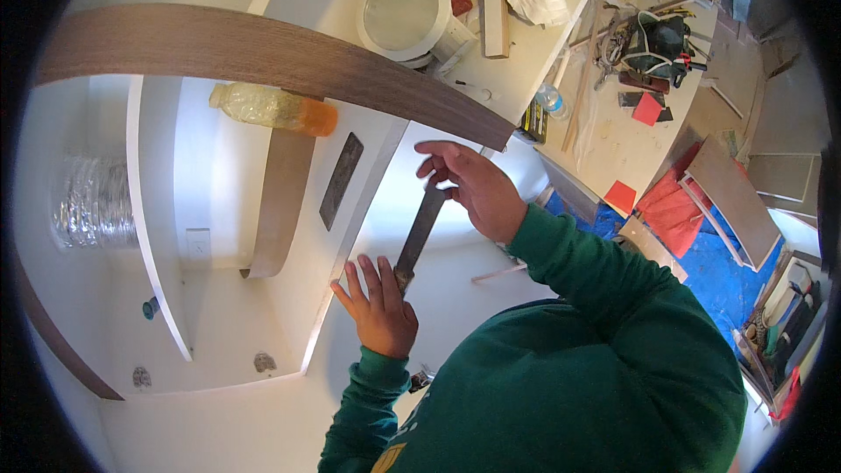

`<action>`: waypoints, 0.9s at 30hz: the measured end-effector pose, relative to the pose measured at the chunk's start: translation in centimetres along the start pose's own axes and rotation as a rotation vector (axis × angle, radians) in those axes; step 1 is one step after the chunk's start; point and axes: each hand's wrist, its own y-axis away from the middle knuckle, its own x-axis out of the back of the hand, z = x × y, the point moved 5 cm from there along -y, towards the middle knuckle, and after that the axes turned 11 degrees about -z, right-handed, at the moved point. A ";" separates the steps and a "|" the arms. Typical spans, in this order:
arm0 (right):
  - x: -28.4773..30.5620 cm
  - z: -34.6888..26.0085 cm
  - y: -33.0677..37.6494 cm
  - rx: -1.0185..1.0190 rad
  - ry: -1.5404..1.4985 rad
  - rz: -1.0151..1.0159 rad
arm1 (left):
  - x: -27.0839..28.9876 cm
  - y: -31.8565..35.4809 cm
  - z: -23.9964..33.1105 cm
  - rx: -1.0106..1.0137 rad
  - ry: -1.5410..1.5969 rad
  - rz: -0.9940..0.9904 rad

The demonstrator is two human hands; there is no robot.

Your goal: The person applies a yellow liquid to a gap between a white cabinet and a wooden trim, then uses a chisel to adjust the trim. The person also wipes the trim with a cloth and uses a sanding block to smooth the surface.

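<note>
My right hand is closed around the upper end of a long, dark, flat bar that looks like a metal file. The file slants down toward my left hand, and its lower end meets or passes behind those fingers. My left hand has its fingers stretched out, with the fingertips at the pale front edge of a white cabinet panel. On that panel's inner face is a dark rectangular patch; whether it is a slot or a plate I cannot tell.
Inside the cabinet are a plastic bottle with orange contents, a shelf and a silvery flexible duct. A curved brown wood strip crosses above. A round white light fixture and a tool-strewn worktop stand beyond.
</note>
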 end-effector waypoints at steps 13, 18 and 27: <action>-3.0 -0.8 -2.2 0.019 -0.835 -0.182 | 0.6 4.9 -0.7 0.365 0.703 0.247; -3.8 -0.4 -1.9 0.035 -0.913 -0.155 | 1.3 5.2 -0.2 0.393 0.822 0.278; 0.0 1.8 1.2 -0.309 -0.238 -0.101 | 2.0 4.1 0.0 0.364 0.708 0.203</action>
